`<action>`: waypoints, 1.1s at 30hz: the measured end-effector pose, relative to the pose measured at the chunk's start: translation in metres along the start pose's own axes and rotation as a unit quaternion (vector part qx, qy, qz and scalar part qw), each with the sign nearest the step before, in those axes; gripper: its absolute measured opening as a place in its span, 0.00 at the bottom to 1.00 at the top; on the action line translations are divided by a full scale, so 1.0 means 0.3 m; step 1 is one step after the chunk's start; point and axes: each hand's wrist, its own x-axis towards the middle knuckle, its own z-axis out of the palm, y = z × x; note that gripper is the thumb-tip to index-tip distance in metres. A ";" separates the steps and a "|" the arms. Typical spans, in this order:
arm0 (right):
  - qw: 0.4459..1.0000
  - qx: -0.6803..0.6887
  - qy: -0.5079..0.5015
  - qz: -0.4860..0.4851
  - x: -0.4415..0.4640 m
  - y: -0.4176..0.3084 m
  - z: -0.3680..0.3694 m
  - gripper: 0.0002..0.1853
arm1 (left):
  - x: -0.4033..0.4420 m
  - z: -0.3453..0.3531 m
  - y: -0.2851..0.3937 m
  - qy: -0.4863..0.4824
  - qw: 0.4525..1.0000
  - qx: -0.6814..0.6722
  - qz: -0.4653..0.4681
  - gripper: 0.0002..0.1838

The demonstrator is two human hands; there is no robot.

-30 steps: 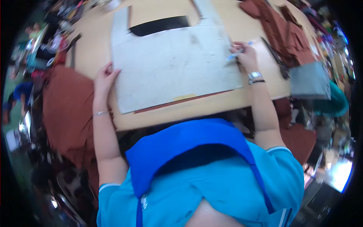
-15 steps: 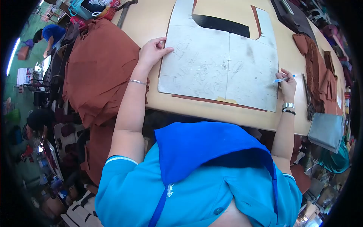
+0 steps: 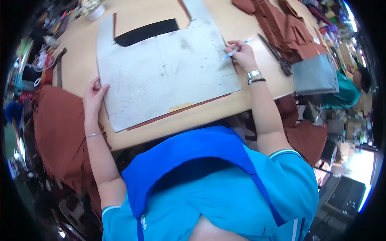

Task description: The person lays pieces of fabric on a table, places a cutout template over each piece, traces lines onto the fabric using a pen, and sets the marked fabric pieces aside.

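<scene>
A large grey-white pattern board (image 3: 161,76) with a cut-out at its far side lies on the table, with scribbled marks on its surface. Reddish-brown fabric (image 3: 181,113) peeks out along its near edge. My left hand (image 3: 95,98) rests at the board's left edge, thumb and fingers apart, the thumb on the border. In my right hand (image 3: 243,56) is a slim pen (image 3: 229,55) with blue ends, its lower end by the board's right edge. A black piece (image 3: 146,31) shows in the cut-out.
Dark scissors (image 3: 277,56) and brown fabric pieces (image 3: 291,30) lie to the right, beside a grey box-like object (image 3: 315,75) at the table edge (image 3: 281,90). A brown fabric pile (image 3: 60,132) is at the left. A person in green (image 3: 345,92) is beyond the right side.
My view has turned, so the board and both hands appear further left and tilted. Both hands keep about the same places along the board's edges, with the pen still in the right hand.
</scene>
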 end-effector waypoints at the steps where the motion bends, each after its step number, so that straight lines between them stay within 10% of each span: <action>1: 1.000 0.028 -0.006 -0.005 0.006 0.011 -0.001 0.22 | -0.006 0.003 0.014 -0.002 1.000 -0.015 -0.002 0.30; 6: 1.000 0.010 -0.004 0.005 -0.011 -0.014 -0.012 0.22 | 0.009 -0.015 0.044 -0.008 0.999 -0.004 -0.054 0.30; 11: 0.987 0.149 0.054 0.021 -0.013 -0.052 -0.003 0.22 | 0.064 0.115 0.242 0.062 0.960 0.207 0.180 0.28; 18: 0.973 0.228 0.002 -0.034 -0.028 -0.165 0.054 0.33 | 0.205 0.370 0.493 -0.108 0.942 0.215 0.234 0.29; 33: 0.966 0.204 -0.069 -0.143 0.075 -0.282 0.406 0.10 | 0.249 0.368 0.549 -0.173 0.903 0.328 0.218 0.32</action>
